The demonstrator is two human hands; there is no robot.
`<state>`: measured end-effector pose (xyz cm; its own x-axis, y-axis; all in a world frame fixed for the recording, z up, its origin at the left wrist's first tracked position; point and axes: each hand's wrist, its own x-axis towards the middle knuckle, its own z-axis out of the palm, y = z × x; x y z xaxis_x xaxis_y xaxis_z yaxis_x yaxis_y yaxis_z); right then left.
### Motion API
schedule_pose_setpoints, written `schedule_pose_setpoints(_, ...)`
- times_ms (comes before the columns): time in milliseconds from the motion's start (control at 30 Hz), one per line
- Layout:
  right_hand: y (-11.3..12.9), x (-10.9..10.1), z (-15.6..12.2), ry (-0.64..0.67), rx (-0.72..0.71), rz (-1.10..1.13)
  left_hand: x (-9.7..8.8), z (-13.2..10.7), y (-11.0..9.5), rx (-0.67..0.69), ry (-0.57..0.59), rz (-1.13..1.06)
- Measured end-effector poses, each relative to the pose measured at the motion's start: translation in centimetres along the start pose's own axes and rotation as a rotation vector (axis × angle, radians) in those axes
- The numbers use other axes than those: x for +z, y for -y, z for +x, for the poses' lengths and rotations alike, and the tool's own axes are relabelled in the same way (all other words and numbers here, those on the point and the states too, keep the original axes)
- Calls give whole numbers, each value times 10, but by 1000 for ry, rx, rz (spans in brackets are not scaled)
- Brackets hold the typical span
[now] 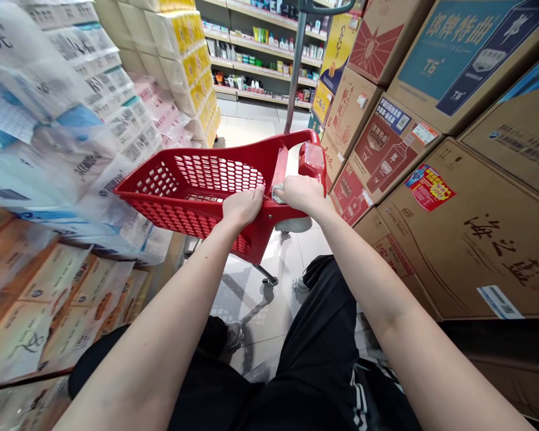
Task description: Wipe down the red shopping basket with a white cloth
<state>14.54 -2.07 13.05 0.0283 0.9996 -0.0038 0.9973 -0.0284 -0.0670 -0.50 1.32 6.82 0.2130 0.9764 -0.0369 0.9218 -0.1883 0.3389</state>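
A red plastic shopping basket on wheels [197, 185] stands tilted in the aisle just ahead of my knees. My left hand [241, 206] is closed over the near rim of the basket. My right hand [300, 193] is beside it, closed on a pale crumpled cloth or wipe [277, 193] pressed against the same rim, close to the red handle base [312, 158]. A grey handle pole [295, 66] rises from the basket. The basket's inside looks empty from here. I am crouched low, in black trousers.
Wrapped packs of tissue paper [49, 120] are stacked on the left, with cartons [40, 311] under them. Brown cardboard boxes [453, 179] are piled high on the right. A shelf of small goods [260, 54] closes the far end of the narrow tiled aisle [251, 126].
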Motion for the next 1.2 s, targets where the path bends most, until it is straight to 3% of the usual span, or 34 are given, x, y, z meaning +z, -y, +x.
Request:
schedule_pose_setpoints(233, -9, 2, 0, -16, 1, -50, 7, -3, -2, 76, -39, 35)
schedule_pose_setpoints(567, -40, 0, -5, -44, -17, -109, 16, -8, -23, 218, -24, 52)
schedule_pose_setpoints(767, -49, 2, -3, -79, 48, -83, 23, -1, -27, 485, -22, 165)
schedule_pose_setpoints(867, -50, -1, -4, -70, 35, -87, 21, -2, -26, 458, 25, 117)
schedule_pose_setpoints(1000, -52, -6, -6, -10, -96, -104, 14, -4, -26, 379, 135, 11)
schedule_pose_setpoints(1200, -64, -5, -5, 11, -238, -140, 10, -3, -28, 392, 245, -113)
